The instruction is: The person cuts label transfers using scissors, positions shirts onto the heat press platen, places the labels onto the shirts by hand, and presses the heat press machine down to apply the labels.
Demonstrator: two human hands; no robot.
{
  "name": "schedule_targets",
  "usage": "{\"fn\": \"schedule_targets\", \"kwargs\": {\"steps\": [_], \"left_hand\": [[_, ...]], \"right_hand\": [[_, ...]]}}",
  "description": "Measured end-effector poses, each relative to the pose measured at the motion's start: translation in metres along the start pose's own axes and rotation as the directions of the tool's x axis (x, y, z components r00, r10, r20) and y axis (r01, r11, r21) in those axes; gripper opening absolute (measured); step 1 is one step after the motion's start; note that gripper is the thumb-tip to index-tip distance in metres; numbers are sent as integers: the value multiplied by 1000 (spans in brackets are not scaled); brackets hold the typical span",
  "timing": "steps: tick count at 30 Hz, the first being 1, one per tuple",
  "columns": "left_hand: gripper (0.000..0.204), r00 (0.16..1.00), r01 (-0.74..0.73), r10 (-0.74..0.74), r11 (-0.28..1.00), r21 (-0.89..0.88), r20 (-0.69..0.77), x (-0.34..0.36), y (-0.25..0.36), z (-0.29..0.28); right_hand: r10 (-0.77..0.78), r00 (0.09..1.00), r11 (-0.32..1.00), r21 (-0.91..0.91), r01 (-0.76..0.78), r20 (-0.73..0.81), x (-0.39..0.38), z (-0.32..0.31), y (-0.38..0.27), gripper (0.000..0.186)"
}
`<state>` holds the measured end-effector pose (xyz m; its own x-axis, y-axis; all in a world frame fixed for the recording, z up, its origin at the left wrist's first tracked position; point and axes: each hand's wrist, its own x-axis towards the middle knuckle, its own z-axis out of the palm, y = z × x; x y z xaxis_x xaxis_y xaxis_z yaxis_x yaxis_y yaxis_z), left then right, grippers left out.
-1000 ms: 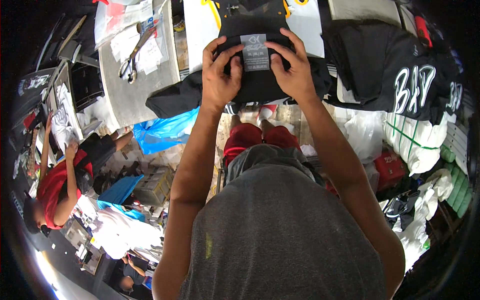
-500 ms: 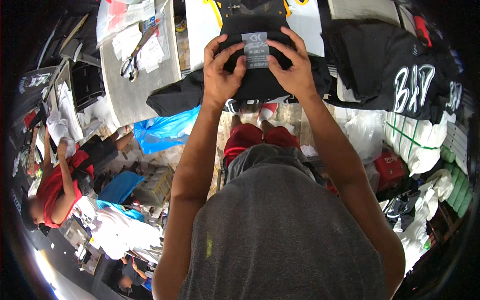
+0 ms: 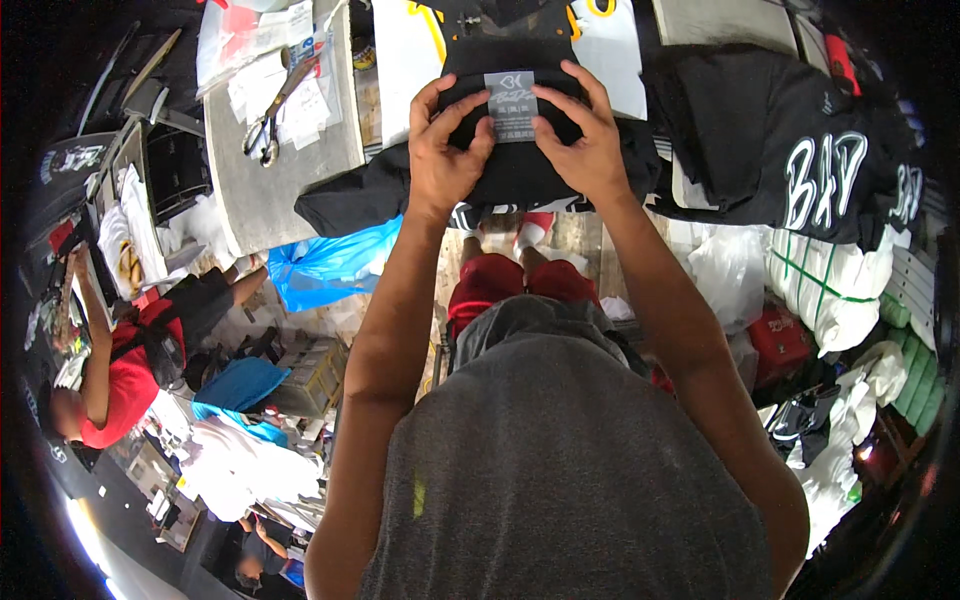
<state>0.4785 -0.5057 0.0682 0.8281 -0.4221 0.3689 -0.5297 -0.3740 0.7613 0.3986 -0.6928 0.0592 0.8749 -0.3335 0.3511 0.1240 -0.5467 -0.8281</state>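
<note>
A small grey rectangular label sheet [image 3: 513, 108] with white print lies flat on black cloth. The cloth, a black garment [image 3: 535, 172], is stretched over a dark board at the table's far middle. My left hand [image 3: 450, 140] rests at the sheet's left side, its index fingertip and thumb tip at the edge. From the right side, my right hand [image 3: 588, 138] touches the sheet in the same way. On both hands the fingers are spread and bent, with thumb and index finger apart. The sheet's middle is uncovered between them.
Scissors [image 3: 278, 105] and papers lie on a grey board [image 3: 230, 190] at left. A black garment with white lettering [image 3: 770, 140] is spread at right. A blue plastic bag [image 3: 335, 262] hangs below the table. A co-worker in red [image 3: 140, 365] works at far left.
My hands and the sheet have shifted very slightly toward me. At far left, the co-worker has moved, arm reaching farther out.
</note>
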Motion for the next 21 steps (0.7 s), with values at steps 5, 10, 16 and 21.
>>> {"fn": "schedule_targets", "kwargs": {"steps": [5,10,16,21], "left_hand": [[34,1000,-9,9,1000,-17,-8,0,0,0],[34,1000,5,-5,999,-41,-7,-1,0,-1],[32,1000,14,-14,1000,-15,9,-1,0,0],[33,999,30,-34,993,-112,-34,5,8,-10]], "right_hand": [[-22,1000,1000,-14,22,-5,0,1,1,42],[-12,1000,999,-35,13,15,-2,0,2,42],[-37,999,998,-53,38,7,-2,-2,1,44],[-57,986,997,-61,48,-156,18,-29,1,41]]}}
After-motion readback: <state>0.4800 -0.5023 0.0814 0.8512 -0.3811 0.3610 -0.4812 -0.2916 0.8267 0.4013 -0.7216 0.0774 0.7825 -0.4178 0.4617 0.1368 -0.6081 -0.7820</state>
